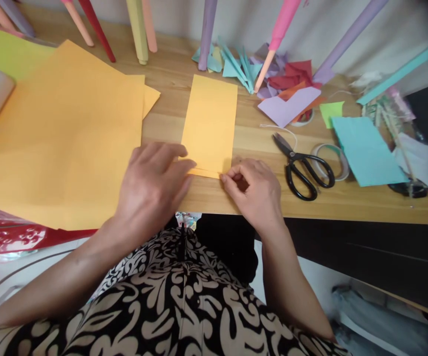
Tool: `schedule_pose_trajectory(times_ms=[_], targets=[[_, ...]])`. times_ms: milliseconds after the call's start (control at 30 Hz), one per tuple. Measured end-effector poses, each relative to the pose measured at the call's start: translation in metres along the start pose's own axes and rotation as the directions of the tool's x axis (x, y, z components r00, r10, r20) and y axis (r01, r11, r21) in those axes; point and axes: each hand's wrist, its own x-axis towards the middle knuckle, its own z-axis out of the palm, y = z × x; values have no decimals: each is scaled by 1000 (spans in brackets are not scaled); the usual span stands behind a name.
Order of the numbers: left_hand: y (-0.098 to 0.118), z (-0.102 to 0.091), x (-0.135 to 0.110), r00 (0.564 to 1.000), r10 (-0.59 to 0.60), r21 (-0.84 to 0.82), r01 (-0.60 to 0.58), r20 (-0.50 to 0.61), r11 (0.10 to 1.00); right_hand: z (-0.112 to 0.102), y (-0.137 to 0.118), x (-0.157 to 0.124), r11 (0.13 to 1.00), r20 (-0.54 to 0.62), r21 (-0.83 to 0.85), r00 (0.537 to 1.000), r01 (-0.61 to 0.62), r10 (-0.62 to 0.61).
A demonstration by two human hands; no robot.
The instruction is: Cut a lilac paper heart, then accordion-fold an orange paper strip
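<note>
A narrow orange paper strip [211,121] lies lengthwise on the wooden table [236,200], with its near end folded over a little. My left hand [153,182] lies with its fingers stretched flat on the strip's near left corner, pressing the fold down. My right hand [251,190] pinches the folded near right corner between thumb and forefinger.
A stack of large orange sheets [61,138] covers the table's left. Black scissors [303,165] and a tape ring [334,160] lie right of my hands, beside a teal sheet [365,151]. Paper scraps [280,84] and coloured paper rolls [139,29] stand at the back. The table edge runs just below my hands.
</note>
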Motion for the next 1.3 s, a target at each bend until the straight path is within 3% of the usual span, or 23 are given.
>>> schedule_pose_trajectory(times_ms=[133, 200, 367, 500, 600, 700, 1167, 1300], targets=[[26, 12, -13, 977, 211, -134, -211, -16, 968, 0, 0, 0, 1000, 0, 10, 1000, 17, -17], [31, 21, -19, 970, 242, -139, -239, 5, 961, 0, 0, 0, 1000, -4, -1, 1000, 19, -19], [31, 29, -21, 969, 241, -72, -237, 61, 969, -2, -1, -5, 1000, -100, 24, 995, 13, -11], [31, 28, -21, 969, 240, -52, -237, 53, 970, -3, -5, -17, 989, -221, 33, 966, 147, -136], [32, 29, -22, 971, 233, -53, -230, 50, 972, 0, -9, -26, 972, -138, -31, 963, 232, -234], [32, 29, -22, 973, 221, -46, -218, 63, 975, 4, -12, -30, 975, -85, -71, 973, 209, -215], [4, 8, -38, 988, 151, -32, -150, 26, 988, 5, -15, -30, 987, -108, -58, 982, 148, -153], [3, 9, -41, 990, 140, -16, -140, 1, 990, 5, -27, -28, 977, -77, -144, 982, 160, -172]])
